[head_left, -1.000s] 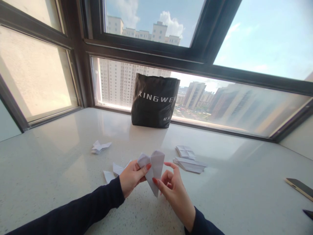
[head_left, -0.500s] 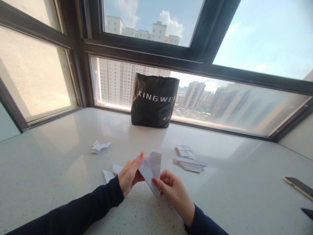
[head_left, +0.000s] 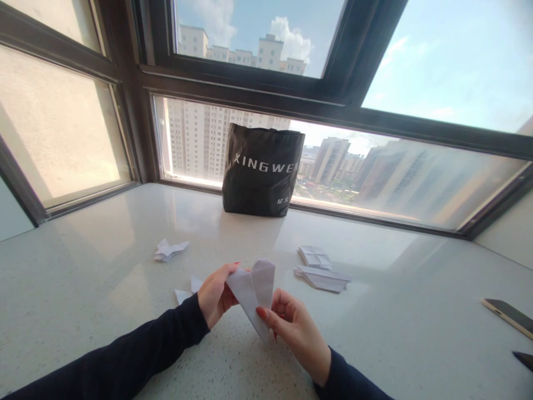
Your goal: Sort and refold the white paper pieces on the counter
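Observation:
Between my hands is a folded white sheet of paper (head_left: 254, 289), wide at the top and narrowing to a point at the bottom, with a crease down its middle. My left hand (head_left: 217, 294) grips its upper left edge, thumb along the top and fingers behind. Lower down on the right side, my right hand (head_left: 293, 325) pinches the paper near its pointed end, thumb in front. Just beyond my left wrist lie folded white paper pieces (head_left: 183, 295), partly hidden by the hand and sleeve.
Farther left rests a folded paper figure (head_left: 170, 250). On the right are a creased paper packet (head_left: 315, 257) and a long folded paper (head_left: 322, 279). A black bag (head_left: 262, 172) stands by the window. A phone (head_left: 510, 316) and a dark pointed object (head_left: 523, 360) lie at the right edge.
My left hand has shifted slightly left and its thumb now lies flatter along the paper's top edge. The paper's upper left side has spread outward a little. My right hand keeps its pinch.

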Motion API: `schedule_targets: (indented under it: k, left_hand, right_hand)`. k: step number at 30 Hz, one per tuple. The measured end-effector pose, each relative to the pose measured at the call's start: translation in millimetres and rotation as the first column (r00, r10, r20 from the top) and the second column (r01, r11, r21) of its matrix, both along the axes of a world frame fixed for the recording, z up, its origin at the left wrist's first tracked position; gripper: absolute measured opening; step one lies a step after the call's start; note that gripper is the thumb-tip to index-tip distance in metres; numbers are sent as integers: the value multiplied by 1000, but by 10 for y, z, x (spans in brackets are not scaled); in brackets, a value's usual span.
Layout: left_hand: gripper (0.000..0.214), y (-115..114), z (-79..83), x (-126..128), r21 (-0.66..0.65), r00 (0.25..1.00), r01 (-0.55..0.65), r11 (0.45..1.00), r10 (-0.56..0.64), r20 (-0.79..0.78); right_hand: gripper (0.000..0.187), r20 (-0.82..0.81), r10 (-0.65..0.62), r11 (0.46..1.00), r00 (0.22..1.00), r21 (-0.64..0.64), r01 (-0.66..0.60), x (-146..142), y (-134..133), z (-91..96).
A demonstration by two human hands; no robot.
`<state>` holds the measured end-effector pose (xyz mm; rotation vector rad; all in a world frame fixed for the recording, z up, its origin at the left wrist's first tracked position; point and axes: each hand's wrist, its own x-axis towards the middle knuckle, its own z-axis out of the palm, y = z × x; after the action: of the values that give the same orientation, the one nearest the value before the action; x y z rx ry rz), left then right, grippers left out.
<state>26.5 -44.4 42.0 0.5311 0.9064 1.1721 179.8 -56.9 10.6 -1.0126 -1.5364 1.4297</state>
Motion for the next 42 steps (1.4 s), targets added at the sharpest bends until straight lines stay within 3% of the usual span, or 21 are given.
schedule_targets:
  k: [5, 11, 16, 21, 27, 31, 34, 38, 42]
  left_hand:
    - [34, 44, -21, -56, 41, 992, 119, 992, -120, 36]
    - [53, 52, -20, -76, 197, 974, 221, 955, -227, 10]
    - [52, 35, -3, -64, 241, 973, 183, 953, -140, -186]
    - [43, 57, -25, -83, 253, 927, 109, 961, -6, -374]
    - [38, 80, -10, -94, 249, 961, 118, 961, -47, -273]
    - [38, 72, 41, -104, 277, 994, 73, 958, -45, -104]
    - [51, 37, 26, -79, 328, 988, 134, 935, -153, 34]
    - [41, -36, -116, 27, 387, 927, 367, 846, -369, -74]
    - [34, -95, -233, 129, 437, 900, 425, 792, -423, -108]
  right_hand:
    - [40, 14, -16, 1000, 1000, -17, 16, 11, 11, -20]
    - [43, 35, -41, 999, 999, -10, 42, 1, 41, -12]
    - [43, 111, -28, 1000, 993, 7, 28, 11, 40, -41]
    - [37, 210, -10, 992, 978, 123, -16, 8, -16, -8]
    - [34, 261, -2, 987, 965, 156, -40, -11, -62, 24]
    - [34, 170, -55, 988, 984, 154, 29, 5, -29, 13]
    - [37, 16, -148, 982, 989, 119, 145, 22, 20, 28]
    - [35, -82, -182, 976, 980, 109, 190, 19, 34, 48]
    - [32, -134, -143, 986, 981, 69, 153, -9, 6, 13]
